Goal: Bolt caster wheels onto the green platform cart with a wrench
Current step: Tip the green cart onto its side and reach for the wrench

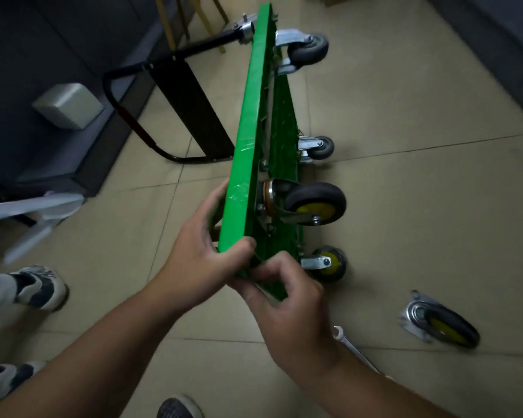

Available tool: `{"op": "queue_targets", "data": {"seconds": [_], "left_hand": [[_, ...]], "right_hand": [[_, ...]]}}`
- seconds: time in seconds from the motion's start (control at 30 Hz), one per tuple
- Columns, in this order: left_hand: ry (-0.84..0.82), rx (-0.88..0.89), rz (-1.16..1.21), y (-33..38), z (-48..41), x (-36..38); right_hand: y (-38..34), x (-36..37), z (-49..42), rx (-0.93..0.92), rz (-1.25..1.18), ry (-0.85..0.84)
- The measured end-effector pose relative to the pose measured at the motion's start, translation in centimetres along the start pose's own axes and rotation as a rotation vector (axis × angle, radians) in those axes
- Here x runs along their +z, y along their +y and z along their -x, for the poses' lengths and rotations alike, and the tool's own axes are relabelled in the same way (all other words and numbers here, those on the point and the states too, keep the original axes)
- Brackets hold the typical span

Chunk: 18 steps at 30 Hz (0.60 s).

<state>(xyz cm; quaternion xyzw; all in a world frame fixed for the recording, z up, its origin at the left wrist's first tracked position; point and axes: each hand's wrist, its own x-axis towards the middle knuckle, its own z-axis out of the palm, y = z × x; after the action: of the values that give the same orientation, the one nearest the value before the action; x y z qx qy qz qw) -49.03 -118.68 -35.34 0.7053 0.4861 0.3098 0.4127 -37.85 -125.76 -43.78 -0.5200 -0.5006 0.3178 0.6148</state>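
Note:
The green platform cart (255, 95) stands on its long edge on the tiled floor, underside facing right. Several caster wheels are mounted on it: two grey ones (308, 49) at the far end and two with yellow hubs (314, 203) at the near end. My left hand (203, 260) grips the cart's near corner, thumb on its edge. My right hand (287, 306) holds the same corner from the underside, fingers curled round the rim. A loose yellow-hub caster (438, 322) lies on the floor at the right. A silver wrench (349, 345) lies on the floor, partly hidden behind my right wrist.
The cart's black folding handle (191, 107) lies out to the left on the floor. A dark cabinet (43, 86) with a grey box stands at the left. Another person's sneakers (40, 286) are at the lower left, and a shoe tip (178, 408) shows at the bottom.

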Motion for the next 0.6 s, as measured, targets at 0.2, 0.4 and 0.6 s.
{"op": "queue_targets", "data": {"seconds": [0.2,0.4,0.6], "left_hand": [[0.065,-0.05,-0.03,0.9,1.1,0.8],[-0.004,-0.092,0.011,1.1,3.8,0.3],[-0.055,-0.111,-0.024,1.9,5.4,0.5]], "right_hand": [[-2.5,-0.7,1.0,0.085,0.084,0.043],[-4.1,-0.6,4.2,0.203,-0.013,0.074],[-3.7,-0.8,7.1,0.17,-0.027,0.033]]}}
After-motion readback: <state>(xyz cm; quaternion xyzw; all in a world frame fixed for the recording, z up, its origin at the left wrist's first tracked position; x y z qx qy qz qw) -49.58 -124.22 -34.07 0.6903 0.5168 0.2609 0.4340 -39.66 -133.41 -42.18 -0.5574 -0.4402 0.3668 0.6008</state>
